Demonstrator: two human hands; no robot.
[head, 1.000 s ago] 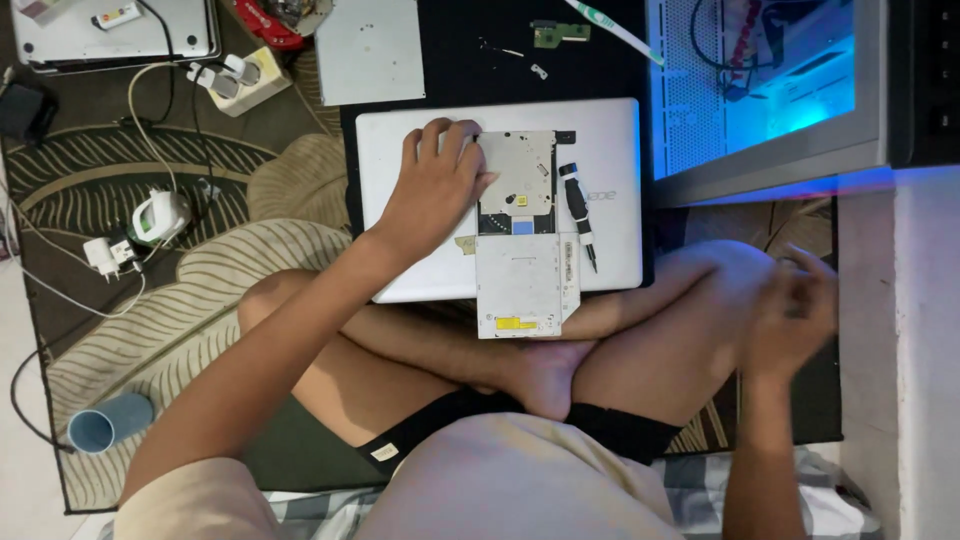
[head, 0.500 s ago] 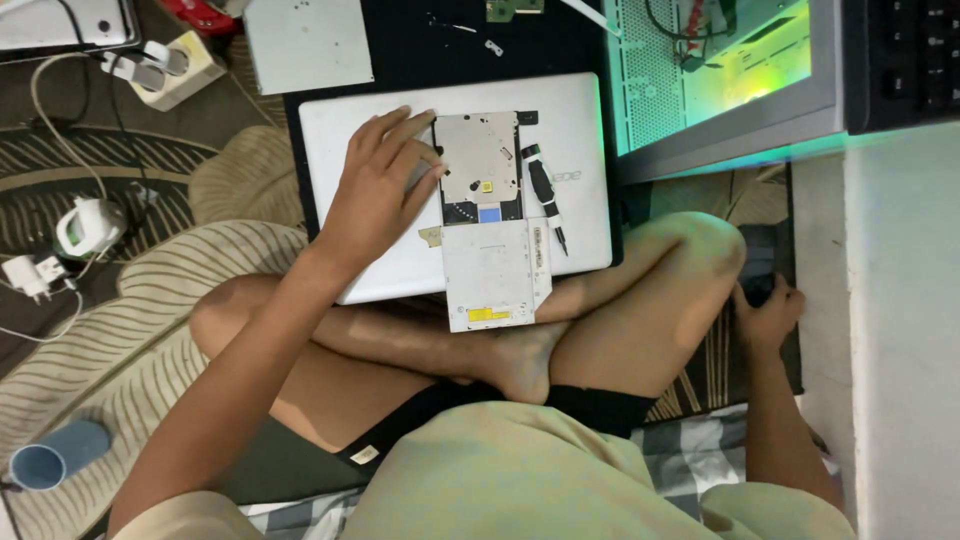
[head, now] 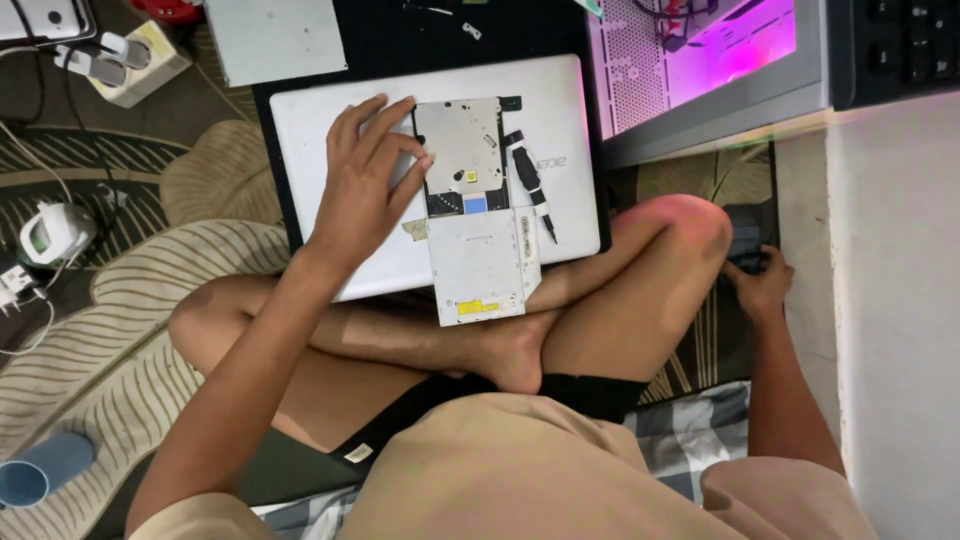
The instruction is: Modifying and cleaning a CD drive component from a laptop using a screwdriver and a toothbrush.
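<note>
Both hands flat: left hand [head: 362,185] on optical drive [head: 470,205].

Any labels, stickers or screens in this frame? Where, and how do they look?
Yellow rectangular sticker: near edge of the grey metal optical drive.
Small blue square label: mid-drive, right of the left hand.
Small yellow round sticker: on the drive's upper plate.
No lit screen; the pink glow is a computer case panel.

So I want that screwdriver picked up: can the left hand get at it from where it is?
Probably yes: the left hand rests beside the optical drive, and the screwdriver lies uncovered just beyond it.
</note>
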